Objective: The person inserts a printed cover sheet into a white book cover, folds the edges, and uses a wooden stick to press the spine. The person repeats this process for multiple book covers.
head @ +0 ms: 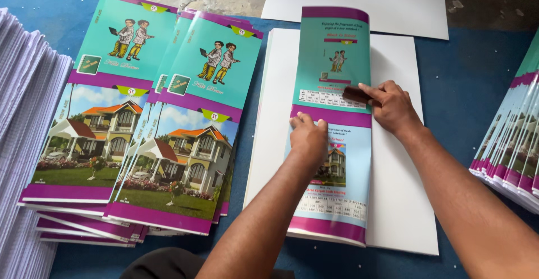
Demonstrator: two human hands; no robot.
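Left hand: your left hand (307, 136) lies knuckles up, fingers curled together, pressing down on the middle of the long teal-and-purple printed cover sheet (332, 124); it pins the sheet rather than grips it.
Right hand: your right hand (391, 105) is closed on a small dark flat block (357, 95), held between thumb and fingers and set against the sheet's upper half, near its right edge.
Cover sheet: it lies lengthwise, folded over a stack of plain white paper (401, 200), with a cartoon panel above and a house picture below.
Surface: the white stack rests on a blue floor covering (474, 82); whether this is a worktop, you cannot tell.
Left of you: overlapping piles of finished teal and purple notebooks (168, 122), beside an edge-on stack of white ruled pages (25, 144).
Right edge: more purple-trimmed notebook covers fanned out (514, 144).
Top: a loose white sheet (359, 1) on bare concrete.
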